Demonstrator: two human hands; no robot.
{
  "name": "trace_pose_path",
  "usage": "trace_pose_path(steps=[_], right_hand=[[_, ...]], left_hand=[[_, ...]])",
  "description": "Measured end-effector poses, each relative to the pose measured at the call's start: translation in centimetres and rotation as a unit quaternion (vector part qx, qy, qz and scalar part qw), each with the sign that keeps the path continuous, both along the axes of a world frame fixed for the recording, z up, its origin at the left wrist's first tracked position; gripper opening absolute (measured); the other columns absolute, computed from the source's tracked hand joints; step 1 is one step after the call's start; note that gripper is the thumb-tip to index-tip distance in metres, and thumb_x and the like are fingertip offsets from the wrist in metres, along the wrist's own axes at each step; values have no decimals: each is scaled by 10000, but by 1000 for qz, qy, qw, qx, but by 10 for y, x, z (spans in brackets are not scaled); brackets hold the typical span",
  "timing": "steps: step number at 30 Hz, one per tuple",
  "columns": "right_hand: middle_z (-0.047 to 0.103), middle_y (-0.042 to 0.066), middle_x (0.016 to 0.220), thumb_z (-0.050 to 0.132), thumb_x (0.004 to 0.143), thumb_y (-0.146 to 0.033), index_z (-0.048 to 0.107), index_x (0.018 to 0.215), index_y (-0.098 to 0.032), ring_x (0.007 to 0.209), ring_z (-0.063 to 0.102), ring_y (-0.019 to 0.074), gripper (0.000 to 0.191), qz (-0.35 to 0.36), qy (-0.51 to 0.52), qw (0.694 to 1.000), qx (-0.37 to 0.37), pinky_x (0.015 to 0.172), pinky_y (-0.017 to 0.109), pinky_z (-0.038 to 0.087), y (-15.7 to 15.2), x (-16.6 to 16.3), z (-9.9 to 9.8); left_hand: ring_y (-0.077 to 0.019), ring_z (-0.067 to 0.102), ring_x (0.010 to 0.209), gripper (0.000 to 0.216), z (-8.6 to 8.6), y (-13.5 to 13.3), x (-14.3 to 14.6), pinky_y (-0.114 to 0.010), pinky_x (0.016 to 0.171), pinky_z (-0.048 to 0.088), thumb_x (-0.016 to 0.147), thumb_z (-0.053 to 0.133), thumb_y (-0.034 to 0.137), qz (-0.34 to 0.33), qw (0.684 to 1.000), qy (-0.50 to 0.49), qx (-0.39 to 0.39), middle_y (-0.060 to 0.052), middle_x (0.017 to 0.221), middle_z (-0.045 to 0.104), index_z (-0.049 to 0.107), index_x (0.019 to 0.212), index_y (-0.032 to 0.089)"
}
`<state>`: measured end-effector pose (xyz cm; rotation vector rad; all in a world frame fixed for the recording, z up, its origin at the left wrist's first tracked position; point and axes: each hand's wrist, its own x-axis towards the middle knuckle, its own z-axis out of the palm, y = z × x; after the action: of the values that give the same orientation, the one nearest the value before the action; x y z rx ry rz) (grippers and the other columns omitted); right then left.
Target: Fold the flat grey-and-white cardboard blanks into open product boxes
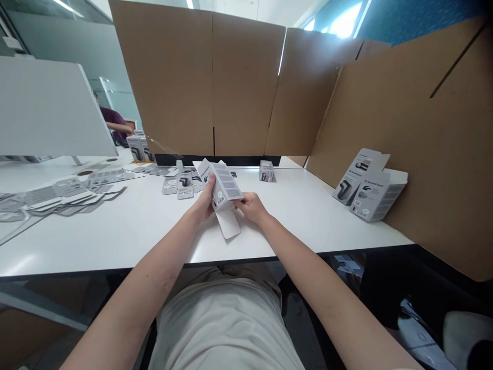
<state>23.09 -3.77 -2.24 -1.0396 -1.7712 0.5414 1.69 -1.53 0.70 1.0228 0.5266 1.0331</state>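
Both hands hold one small white and grey product box [224,186] just above the white table [127,231]. My left hand [204,203] grips its left side. On the near right corner rests my right hand [251,206], pinching it with the fingertips. An open white flap [228,224] hangs from the box's near end toward me. The box is tilted, its far end raised.
Flat unfolded box blanks [63,195] lie spread at the left, more [184,184] just behind the held box. A small assembled box [266,171] stands at the back. Two assembled boxes [367,187] lean on the cardboard wall [416,139] at right. A person sits far left.
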Motion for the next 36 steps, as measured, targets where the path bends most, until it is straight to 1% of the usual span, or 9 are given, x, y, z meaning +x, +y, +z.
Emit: trace_pose_path(steps=[7,11,14,16,21,24,28,32,36], right_hand=[[803,71,779,801,987,-653,781,717,-244,718,710,242,490,-29,-5,1000,-4,716,361,508,1,0,2],[822,58,863,851,937,-737,856,842,-249,710,652,213,497,-8,-20,998,-64,686,349,489,-3,-4,2],[784,48,823,835,916,-830,825,832,-243,689,636,209,593,32,-5,991,-131,633,338,463,-6,-6,0],[762,42,816,844,886,-851,775,808,-241,701,636,211,618,42,17,989,-138,634,333,461,-5,-7,-1],[714,23,791,805,891,-833,701,797,-251,722,614,212,598,-9,60,994,-94,664,338,464,1,-4,0],[723,28,818,792,933,-751,721,826,-255,745,617,221,512,-38,24,997,-61,698,355,483,3,-1,0],[781,57,1068,898,933,-591,768,995,-269,851,653,238,353,-96,-6,994,48,780,387,550,0,1,2],[751,81,1143,980,955,-474,843,1062,-293,1046,683,298,251,-119,-51,978,163,943,464,616,-4,-2,5],[800,80,1118,982,972,-313,915,1186,-306,1108,687,325,225,-77,-150,967,192,1090,531,597,-4,-10,3]], left_hand=[[-429,850,1274,851,-3,7,2,-513,1036,730,967,762,948,45,999,-24,-3,-178,1323,882,807,1400,217],[-417,826,1341,850,-1,11,-2,-494,1051,736,977,721,974,106,989,-98,9,-138,1349,876,808,1424,257],[-399,815,1368,816,1,13,-5,-449,1024,744,1007,684,968,132,982,-136,22,-116,1395,867,808,1426,279],[-386,815,1370,791,3,12,-5,-423,994,747,1019,687,951,138,980,-141,21,-112,1405,863,807,1422,281],[-403,838,1306,796,6,9,-1,-482,992,750,989,757,927,134,981,-140,7,-135,1296,873,786,1418,257],[-381,862,1230,695,7,8,0,-482,1016,738,1002,831,828,153,976,-154,10,-127,1219,874,768,1362,237],[-302,871,1174,460,5,12,-2,-378,959,729,1059,869,617,202,967,-158,-13,-82,1202,873,763,1315,250],[-304,861,1219,481,4,15,-3,-377,903,735,1139,722,684,215,963,-147,-67,-94,1321,870,756,1407,287],[-320,857,1199,615,1,11,2,-430,918,751,1153,599,801,175,975,-112,-80,-125,1397,854,756,1462,292]])
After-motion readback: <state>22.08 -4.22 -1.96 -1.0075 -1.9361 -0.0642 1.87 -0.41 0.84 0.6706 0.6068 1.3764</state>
